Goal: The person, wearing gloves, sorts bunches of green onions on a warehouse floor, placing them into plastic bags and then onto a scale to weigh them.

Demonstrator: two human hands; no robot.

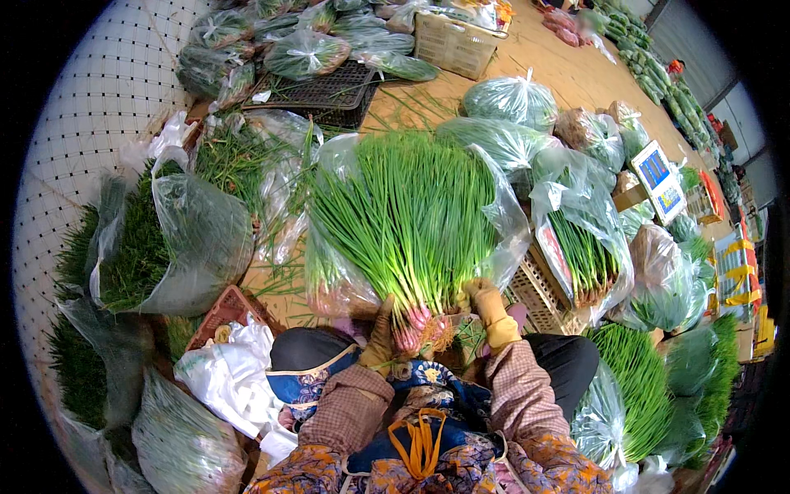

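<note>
A large fanned bunch of green scallions (407, 210) with pink bulbs and pale roots lies on an open clear plastic bag (508, 221) in front of me, bulbs toward my body. My gloved left hand (378, 333) is closed on the left side of the bunch, beside the bulbs. My gloved right hand (487, 306) is curled at the bunch's right side near the bag; what its fingertips grip is hard to make out. Loose greens (471, 337) sit below it between my knees.
Bagged greens (173, 239) crowd the left, near white plastic bags (230, 370) and a red crate (214, 321). A black crate (329, 95) and a beige crate (453, 45) stand behind. At right are bagged scallions (584, 247), a scale display (660, 181) and upright green bunches (625, 387).
</note>
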